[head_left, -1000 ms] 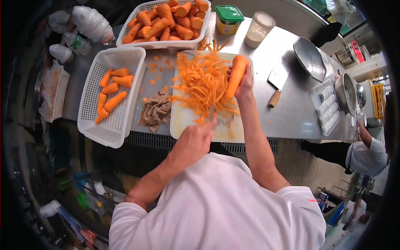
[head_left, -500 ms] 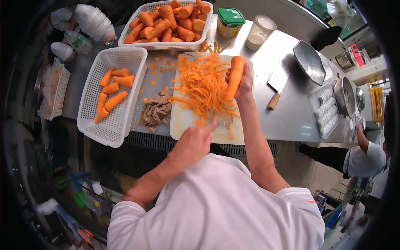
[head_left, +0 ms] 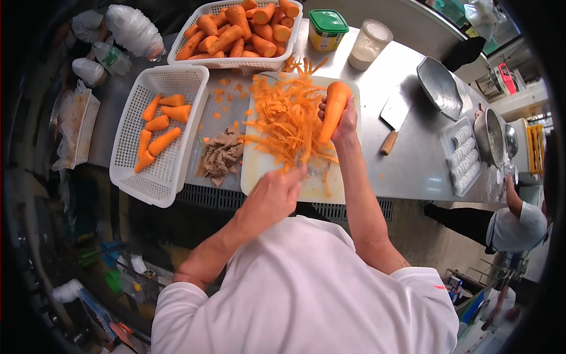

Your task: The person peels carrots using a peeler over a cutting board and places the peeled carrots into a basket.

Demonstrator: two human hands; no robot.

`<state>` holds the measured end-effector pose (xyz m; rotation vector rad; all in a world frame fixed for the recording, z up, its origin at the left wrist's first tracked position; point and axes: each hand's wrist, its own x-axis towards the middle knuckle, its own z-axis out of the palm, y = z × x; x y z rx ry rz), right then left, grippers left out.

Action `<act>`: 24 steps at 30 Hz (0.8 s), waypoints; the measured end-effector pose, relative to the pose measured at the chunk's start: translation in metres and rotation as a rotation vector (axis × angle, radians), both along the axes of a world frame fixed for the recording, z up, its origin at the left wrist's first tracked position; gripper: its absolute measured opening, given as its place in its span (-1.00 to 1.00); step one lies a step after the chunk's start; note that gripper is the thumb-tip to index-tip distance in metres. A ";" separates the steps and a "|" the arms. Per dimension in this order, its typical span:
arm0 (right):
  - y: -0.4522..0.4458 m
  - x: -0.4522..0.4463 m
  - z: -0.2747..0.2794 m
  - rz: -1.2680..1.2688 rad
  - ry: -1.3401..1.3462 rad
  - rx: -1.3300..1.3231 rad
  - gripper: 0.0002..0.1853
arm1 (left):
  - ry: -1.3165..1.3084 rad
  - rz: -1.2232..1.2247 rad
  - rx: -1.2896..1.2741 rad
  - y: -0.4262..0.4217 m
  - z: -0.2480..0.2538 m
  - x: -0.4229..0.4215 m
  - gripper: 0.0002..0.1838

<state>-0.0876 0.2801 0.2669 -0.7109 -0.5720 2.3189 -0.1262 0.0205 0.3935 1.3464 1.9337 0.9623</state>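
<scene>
My right hand (head_left: 346, 121) grips a large carrot (head_left: 335, 109) by its side, thick end up and tip slanting down toward me. Closed and smeared by motion, my left hand (head_left: 272, 192) is below and left of it, around what looks like a peeler (head_left: 302, 172), mostly hidden. A strip of peel trails just above the peeler. Under both hands, a heap of carrot peelings (head_left: 280, 121) covers much of the white cutting board (head_left: 254, 177). A crumpled brown cloth (head_left: 221, 154) lies by the board's left edge.
At left, a white basket (head_left: 127, 162) holds several peeled carrots; another basket (head_left: 175, 62) behind is heaped with carrots. Behind the board stand a green-lidded tub (head_left: 328, 38) and a jar (head_left: 370, 44). A cleaver (head_left: 394, 118) lies right. Another person (head_left: 516, 227) works far right.
My left hand has shifted slightly, and a strip of peel now shows above the peeler. My right hand keeps the carrot in nearly the same place.
</scene>
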 end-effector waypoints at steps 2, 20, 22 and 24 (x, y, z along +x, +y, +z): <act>-0.004 -0.003 0.004 0.033 0.034 -0.005 -0.38 | 0.050 0.126 0.088 0.026 0.015 -0.015 -0.64; -0.024 -0.006 0.019 0.088 -0.031 -0.046 -0.35 | 0.061 0.347 0.322 0.064 0.000 -0.046 -0.66; -0.028 -0.013 0.008 0.218 -0.016 0.000 -0.37 | 0.083 0.350 0.281 0.094 -0.026 -0.054 -0.66; -0.039 -0.021 0.025 0.160 0.001 -0.019 -0.39 | 0.106 0.331 0.237 0.095 -0.033 -0.049 -0.65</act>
